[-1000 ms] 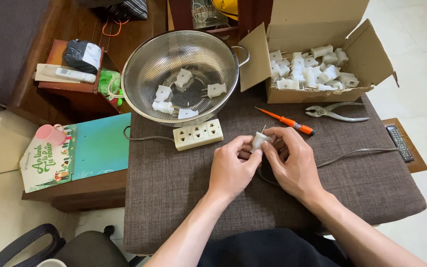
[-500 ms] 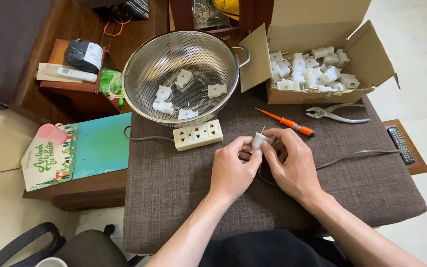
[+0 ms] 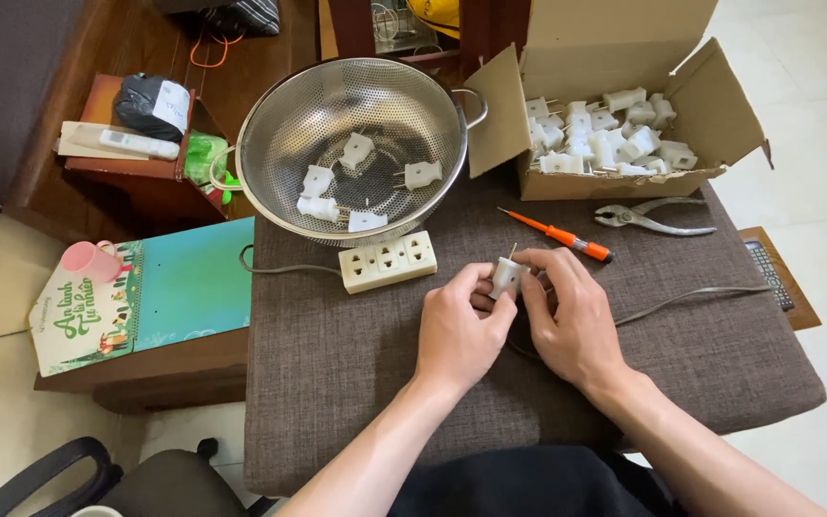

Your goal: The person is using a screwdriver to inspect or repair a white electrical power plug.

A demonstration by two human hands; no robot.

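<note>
Head view: both hands, left hand (image 3: 457, 330) and right hand (image 3: 571, 321), pinch one white plug (image 3: 504, 278).

Both forearms extend forward from the bottom edge and converge, left hand (image 3: 459, 330) and right hand (image 3: 571, 316) side by side, knuckles up, wrists straight, fingers curled inward with thumbs and fingertips pinched together at the gap between the two hands.

Both hands (image 3: 519, 321) pinching white plug (image 3: 504, 278), power strip (image 3: 387, 261) beside
</note>
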